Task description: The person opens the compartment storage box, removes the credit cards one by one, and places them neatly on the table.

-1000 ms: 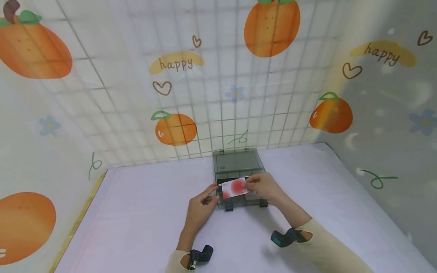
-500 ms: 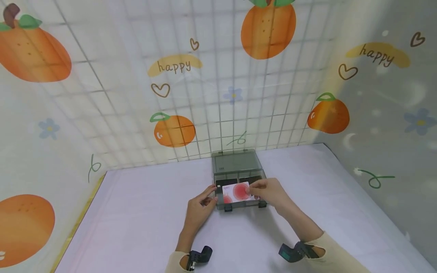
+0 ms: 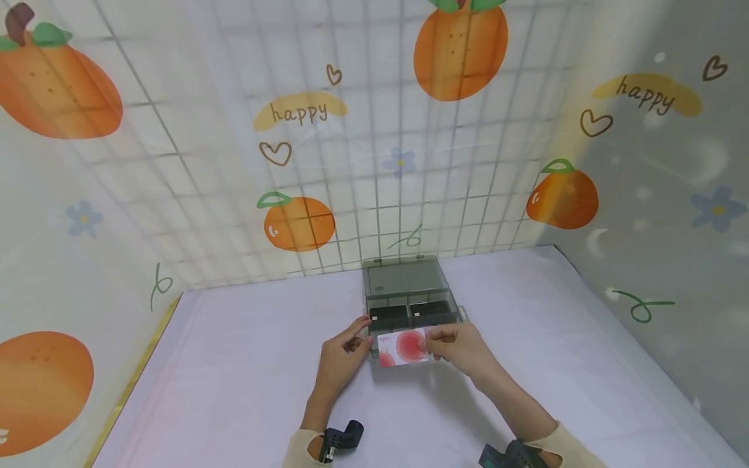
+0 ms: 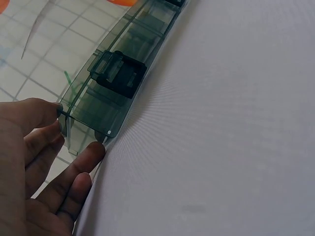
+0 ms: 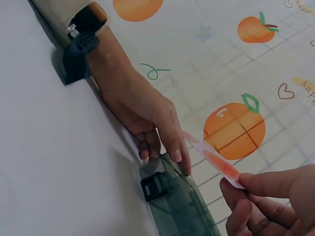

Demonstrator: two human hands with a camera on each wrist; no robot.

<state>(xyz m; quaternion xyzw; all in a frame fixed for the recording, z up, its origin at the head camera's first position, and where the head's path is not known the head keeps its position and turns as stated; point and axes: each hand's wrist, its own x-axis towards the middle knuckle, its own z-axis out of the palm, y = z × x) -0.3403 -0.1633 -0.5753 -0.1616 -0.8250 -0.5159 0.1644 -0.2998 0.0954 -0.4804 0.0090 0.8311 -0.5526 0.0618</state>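
A small white card with red circles [image 3: 400, 346] is pinched at its right end between the thumb and fingers of my right hand [image 3: 459, 348]. It covers much of the box's front part in the head view. In the right wrist view the card [image 5: 219, 164] appears almost edge-on, above the box. Behind it the translucent green-grey plastic box [image 3: 405, 276] lies with its lid folded back. Two black rectangular pieces [image 3: 389, 315] sit side by side in its rear section. My left hand [image 3: 344, 354] touches the box's left end with spread fingertips, near the front corner in the left wrist view.
Dark latches [image 4: 120, 73] stand out from the box's front wall. The box is on a white-covered table [image 3: 251, 364], close to its back edge. Behind hangs a fabric backdrop [image 3: 351, 162] printed with oranges and a grid. Dark wrist cameras [image 3: 346, 435] sit at both sleeves.
My right hand has drawn the card from over the middle of the box toward me, down across its front edge. Both black pieces now show behind it. My left hand has stayed at the box.
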